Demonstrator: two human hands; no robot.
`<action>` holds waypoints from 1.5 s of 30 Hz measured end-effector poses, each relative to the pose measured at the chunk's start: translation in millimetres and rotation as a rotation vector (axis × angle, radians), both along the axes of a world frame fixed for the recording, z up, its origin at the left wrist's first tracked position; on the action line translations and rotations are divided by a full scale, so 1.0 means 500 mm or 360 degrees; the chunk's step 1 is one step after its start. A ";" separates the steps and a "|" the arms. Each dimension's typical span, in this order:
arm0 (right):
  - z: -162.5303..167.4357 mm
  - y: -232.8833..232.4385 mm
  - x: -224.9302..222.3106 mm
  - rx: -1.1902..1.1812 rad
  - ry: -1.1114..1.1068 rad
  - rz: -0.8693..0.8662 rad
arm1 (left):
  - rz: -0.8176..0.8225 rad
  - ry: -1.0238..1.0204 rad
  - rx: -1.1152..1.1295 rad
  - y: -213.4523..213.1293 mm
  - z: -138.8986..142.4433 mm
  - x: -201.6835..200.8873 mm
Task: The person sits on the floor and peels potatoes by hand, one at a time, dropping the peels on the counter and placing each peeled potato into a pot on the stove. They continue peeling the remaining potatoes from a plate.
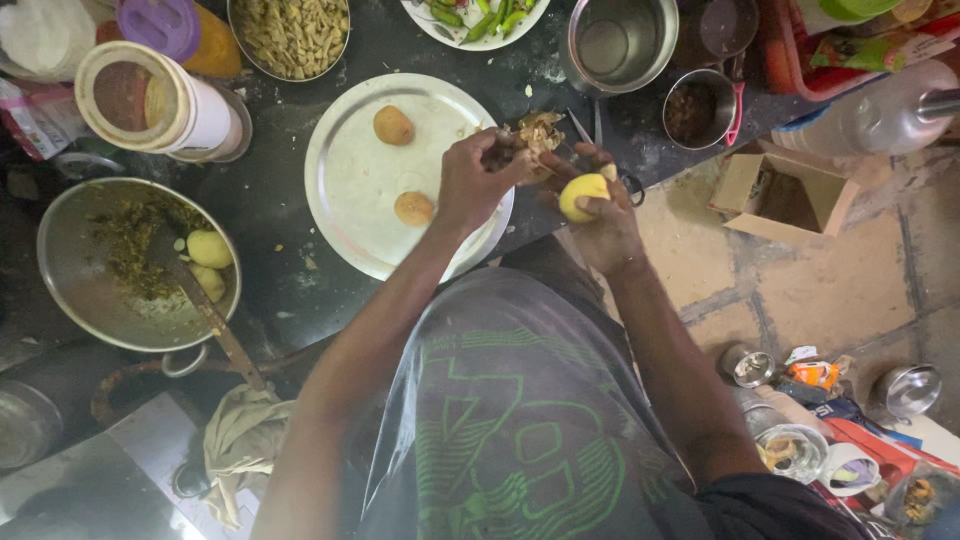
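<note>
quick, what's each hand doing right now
left hand: closed, pinching a strip of potato peel.
right hand: closed around a peeled yellow potato.

Potato (pixel 583 193) partly covered by right hand (pixel 605 215). Steel pan (pixel 60 260) contents indistinct. Green vegetable plate (pixel 478 38) cut off at top edge.

Off to the side: steel pan (pixel 70 260) of greens, cardboard box (pixel 780 195), crumpled cloth (pixel 240 440), empty steel pot (pixel 620 40).
</note>
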State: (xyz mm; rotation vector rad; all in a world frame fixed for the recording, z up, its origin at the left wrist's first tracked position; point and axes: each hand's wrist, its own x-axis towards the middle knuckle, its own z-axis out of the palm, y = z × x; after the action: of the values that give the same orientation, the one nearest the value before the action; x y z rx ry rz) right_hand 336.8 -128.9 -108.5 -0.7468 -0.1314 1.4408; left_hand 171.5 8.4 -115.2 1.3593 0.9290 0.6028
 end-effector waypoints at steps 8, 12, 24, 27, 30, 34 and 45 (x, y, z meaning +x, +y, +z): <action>-0.016 0.003 0.036 -0.0191 -0.1517 0.0317 | -0.0297 -0.0028 0.0641 -0.007 0.031 0.025; -0.020 -0.003 0.042 -0.0250 -0.1771 0.0446 | -0.0499 -0.0006 0.0820 -0.003 0.049 0.026; 0.037 0.017 0.033 -0.0182 -0.1648 0.0650 | -0.0781 0.0222 0.1287 0.022 0.062 0.001; 0.040 0.023 0.032 -0.0308 -0.1522 0.0736 | -0.0824 0.0220 0.1318 0.023 0.065 0.000; 0.038 0.023 0.033 -0.0407 -0.1632 0.0848 | -0.0812 0.0157 0.1287 0.023 0.070 0.002; 0.031 0.019 0.032 -0.0312 -0.1605 0.0838 | -0.0833 0.0189 0.1039 0.027 0.072 0.006; 0.008 0.000 0.039 -0.0187 -0.1179 0.0500 | -0.0259 -0.0011 0.0440 0.032 0.034 0.011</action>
State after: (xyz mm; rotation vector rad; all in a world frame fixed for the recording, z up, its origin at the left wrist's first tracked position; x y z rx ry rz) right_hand 356.1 -128.9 -104.5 -1.3790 -0.7654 1.4052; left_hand 177.2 24.3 -98.3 1.6611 0.7390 0.6265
